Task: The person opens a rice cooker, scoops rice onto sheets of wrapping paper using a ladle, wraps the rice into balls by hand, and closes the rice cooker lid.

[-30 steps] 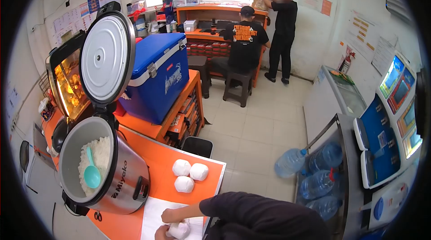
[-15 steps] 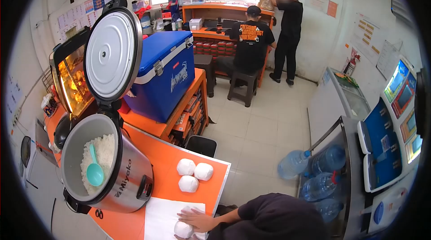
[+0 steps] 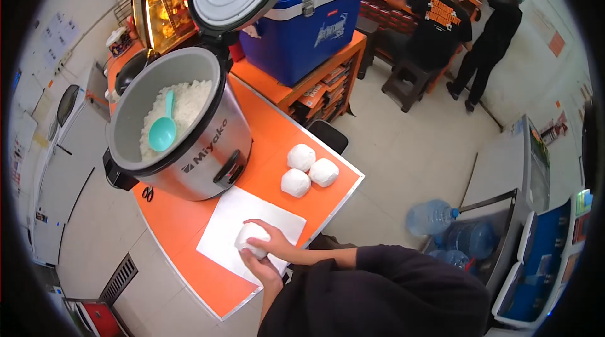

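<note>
A round white paper-wrapped bundle [image 3: 252, 237] sits between my two hands, over a white sheet of paper [image 3: 230, 217] on the orange table [image 3: 189, 223]. My right hand [image 3: 275, 244] curls around its upper side with the fingers across it. From below, my left hand [image 3: 261, 268] closes on its lower edge. Three similar wrapped bundles [image 3: 301, 158] rest together near the table's corner. Beyond the sheet stands a Miyako rice cooker [image 3: 214, 148], lid raised, with white rice [image 3: 192, 101] and a turquoise scoop [image 3: 164, 132] inside.
Small black scissors [image 3: 148, 194] lie beside the cooker. A blue cooler box [image 3: 309, 28] stands on an orange shelf behind it. Large water bottles [image 3: 432, 217] are at the right. Farther back, one person [image 3: 441, 22] sits on a stool and another [image 3: 495, 41] stands by the wall.
The view has swung down and turned. The bundle, earlier lower on the sheet under my hand, is now gripped by both hands, with my left hand coming fully into sight.
</note>
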A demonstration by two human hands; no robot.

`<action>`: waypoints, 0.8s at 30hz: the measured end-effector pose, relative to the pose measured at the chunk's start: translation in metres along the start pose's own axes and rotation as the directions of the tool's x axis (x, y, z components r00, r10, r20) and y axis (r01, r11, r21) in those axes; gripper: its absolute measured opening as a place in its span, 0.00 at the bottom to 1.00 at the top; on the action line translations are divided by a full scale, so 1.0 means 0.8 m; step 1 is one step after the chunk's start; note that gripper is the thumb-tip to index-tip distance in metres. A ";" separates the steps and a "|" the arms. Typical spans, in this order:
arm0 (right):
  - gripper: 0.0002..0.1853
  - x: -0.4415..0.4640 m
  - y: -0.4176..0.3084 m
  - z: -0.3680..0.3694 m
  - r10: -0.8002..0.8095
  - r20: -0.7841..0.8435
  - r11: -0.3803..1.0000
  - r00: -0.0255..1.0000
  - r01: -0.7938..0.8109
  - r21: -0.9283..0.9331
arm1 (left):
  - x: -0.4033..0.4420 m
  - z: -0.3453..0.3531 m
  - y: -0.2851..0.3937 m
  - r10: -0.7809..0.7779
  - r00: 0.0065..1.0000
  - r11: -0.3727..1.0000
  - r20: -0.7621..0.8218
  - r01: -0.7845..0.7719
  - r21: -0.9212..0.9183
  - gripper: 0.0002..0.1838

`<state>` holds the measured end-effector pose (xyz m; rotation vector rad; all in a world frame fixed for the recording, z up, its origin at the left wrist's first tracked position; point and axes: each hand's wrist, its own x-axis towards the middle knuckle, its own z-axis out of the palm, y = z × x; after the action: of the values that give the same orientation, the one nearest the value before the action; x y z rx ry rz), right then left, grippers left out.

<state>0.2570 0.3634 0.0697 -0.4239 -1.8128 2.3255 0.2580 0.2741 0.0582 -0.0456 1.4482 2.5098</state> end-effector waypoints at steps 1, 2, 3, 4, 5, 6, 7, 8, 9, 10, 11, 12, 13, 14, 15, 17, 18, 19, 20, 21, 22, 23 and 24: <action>0.20 -0.006 0.001 -0.005 0.016 -0.026 0.998 1.000 -0.014 0.057 | -0.006 0.011 0.003 -0.025 1.000 1.000 -0.007 0.025 0.003 0.27; 0.18 -0.009 0.004 -0.012 0.030 -0.055 0.994 0.998 -0.024 0.109 | -0.008 0.016 0.002 -0.071 0.997 0.997 0.010 0.071 0.005 0.31; 0.16 -0.013 0.009 -0.018 0.049 -0.086 0.986 0.995 -0.034 0.163 | -0.011 0.018 -0.002 -0.084 0.996 0.996 0.030 0.082 0.047 0.32; 0.16 -0.013 0.018 -0.029 0.078 -0.120 0.982 0.990 -0.055 0.183 | -0.013 0.020 -0.008 -0.098 0.994 0.992 0.051 0.093 0.089 0.34; 0.15 -0.011 0.026 -0.040 0.106 -0.154 0.976 0.982 -0.073 0.204 | -0.012 0.022 -0.017 -0.091 0.992 0.987 0.084 0.079 0.138 0.35; 0.15 -0.012 0.035 -0.050 0.135 -0.187 0.970 0.973 -0.091 0.226 | -0.010 0.025 -0.028 -0.086 0.989 0.980 0.116 0.064 0.186 0.36; 0.16 -0.022 0.005 -0.054 0.090 -0.289 0.990 0.953 -0.053 0.131 | -0.008 0.027 -0.035 -0.085 0.986 0.971 0.146 0.049 0.233 0.38; 0.17 -0.022 0.002 -0.066 0.048 -0.351 0.998 0.935 -0.034 0.045 | -0.002 0.035 -0.037 -0.099 0.971 0.956 0.218 0.032 0.292 0.38; 0.18 -0.023 0.004 -0.078 0.003 -0.405 0.999 0.914 -0.023 -0.044 | 0.007 0.045 -0.037 -0.119 0.951 0.938 0.284 0.013 0.347 0.39; 0.19 -0.024 0.007 -0.089 -0.045 -0.452 0.991 0.891 -0.017 -0.134 | 0.010 0.049 -0.039 -0.141 0.927 0.917 0.347 -0.009 0.399 0.40; 0.19 -0.025 0.006 -0.102 -0.064 -0.530 0.970 0.845 -0.072 -0.233 | 0.016 0.041 -0.052 -0.097 0.900 0.802 0.424 -0.182 0.569 0.40; 0.20 -0.023 0.005 -0.117 -0.100 -0.599 0.937 0.794 -0.129 -0.326 | 0.029 0.029 -0.073 -0.070 0.859 0.633 0.507 -0.355 0.688 0.40; 0.21 -0.019 0.006 -0.131 -0.147 -0.659 0.892 0.738 -0.188 -0.410 | 0.039 0.019 -0.084 -0.065 0.806 0.420 0.588 -0.513 0.749 0.41; 0.22 -0.015 0.017 -0.147 -0.210 -0.641 0.854 0.738 -0.181 -0.487 | 0.041 0.009 -0.083 -0.037 0.836 0.353 0.547 -0.501 0.790 0.40; 0.23 -0.012 0.032 -0.163 -0.270 -0.621 0.810 0.736 -0.175 -0.559 | 0.039 -0.006 -0.082 -0.007 0.862 0.285 0.507 -0.484 0.827 0.40; 0.22 -0.015 0.039 -0.178 -0.364 -0.564 0.577 0.741 -0.296 -0.761 | 0.037 -0.041 -0.082 0.052 0.899 0.178 0.434 -0.436 0.882 0.38; 0.22 -0.015 0.040 -0.183 -0.410 -0.568 0.564 0.713 -0.291 -0.773 | 0.035 -0.063 -0.082 0.079 0.916 0.141 0.394 -0.402 0.905 0.37; 0.21 -0.012 0.041 -0.187 -0.457 -0.568 0.549 0.684 -0.285 -0.785 | 0.036 -0.079 -0.077 0.065 0.915 0.112 0.399 -0.404 0.908 0.35; 0.21 -0.008 0.042 -0.193 -0.505 -0.565 0.534 0.653 -0.278 -0.799 | 0.036 -0.087 -0.067 0.053 0.913 0.083 0.404 -0.407 0.910 0.34; 0.20 -0.007 0.046 -0.198 -0.526 -0.546 0.540 0.652 -0.240 -0.807 | 0.035 -0.088 -0.058 0.035 0.925 -0.005 0.378 -0.378 0.926 0.33; 0.20 -0.010 0.048 -0.199 -0.569 -0.507 0.517 0.648 -0.197 -0.833 | 0.033 -0.085 -0.049 0.020 0.937 -0.092 0.349 -0.346 0.934 0.32; 0.21 -0.015 0.050 -0.198 -0.609 -0.469 0.493 0.640 -0.157 -0.856 | 0.031 -0.086 -0.040 0.006 0.948 -0.179 0.319 -0.313 0.933 0.30; 0.21 -0.022 0.052 -0.194 -0.648 -0.434 0.469 0.626 -0.122 -0.875 | 0.030 -0.092 -0.035 -0.019 0.953 -0.189 0.302 -0.300 0.935 0.30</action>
<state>0.3253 0.4906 -0.0033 -0.9005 -2.1339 0.5822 0.2339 0.2293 -0.0067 0.6980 2.9236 0.5401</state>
